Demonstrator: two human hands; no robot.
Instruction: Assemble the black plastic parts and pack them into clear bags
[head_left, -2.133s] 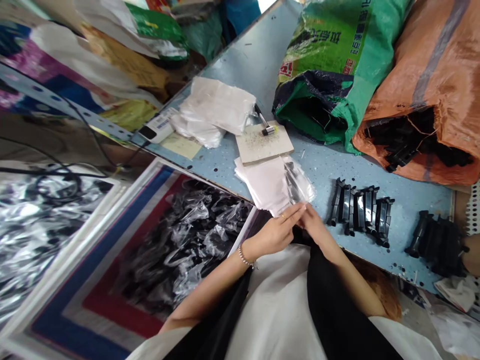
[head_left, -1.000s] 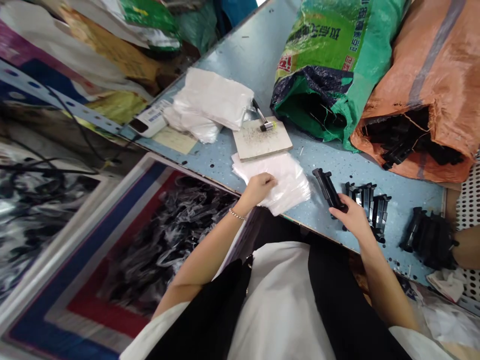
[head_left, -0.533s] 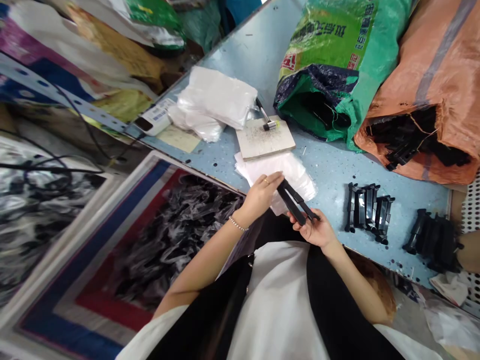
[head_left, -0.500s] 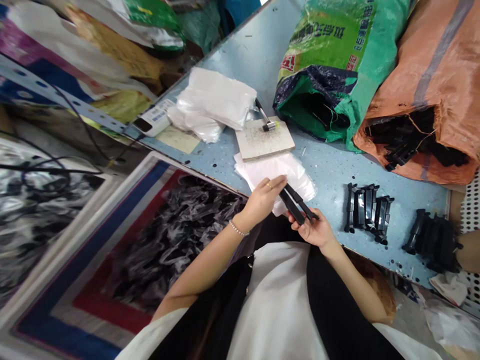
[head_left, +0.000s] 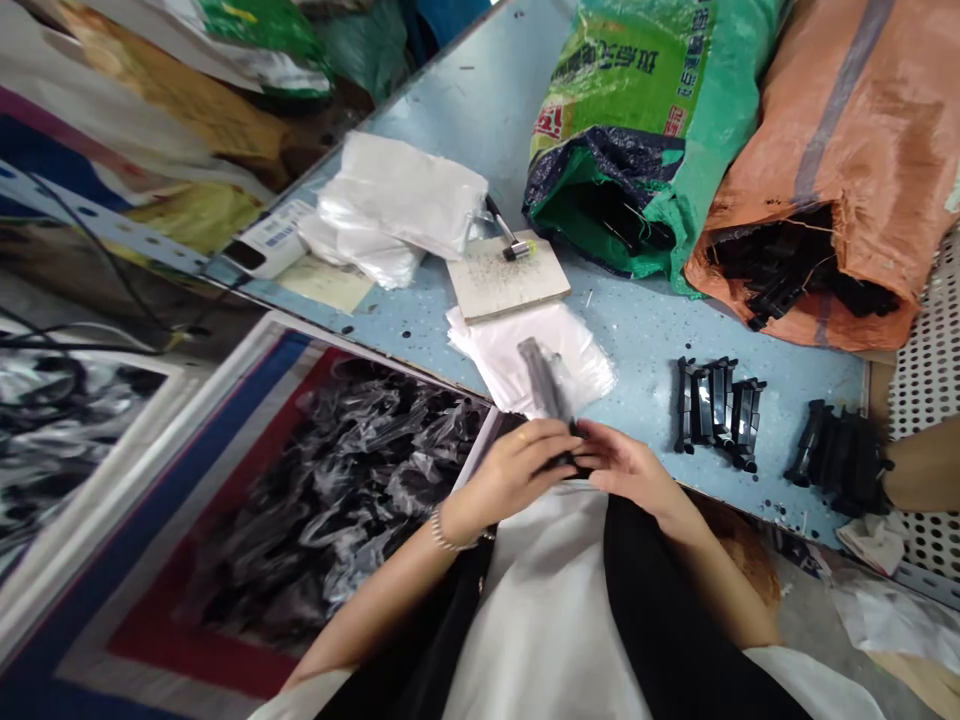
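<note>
Head view: left hand (head_left: pixel 517 470) and right hand (head_left: pixel 626 465) pinch bagged black part (head_left: pixel 541 380), upright over bag stack (head_left: pixel 525 350), steadying thin film.

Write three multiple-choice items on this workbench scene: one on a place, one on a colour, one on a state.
1. Where does the small hammer lie?
A. on the square board
B. in the orange sack
C. on the floor

2. What colour is the sack at the far right?
A. white
B. orange
C. blue

3. How is the black part held?
A. lying loose on the table
B. inside a clear bag, in both hands
C. hanging from a hook

Answers: 1 A, its head rests on the board. 2 B, its woven cloth is orange. 3 B, left hand and right hand grip its near end, film around it.
</note>
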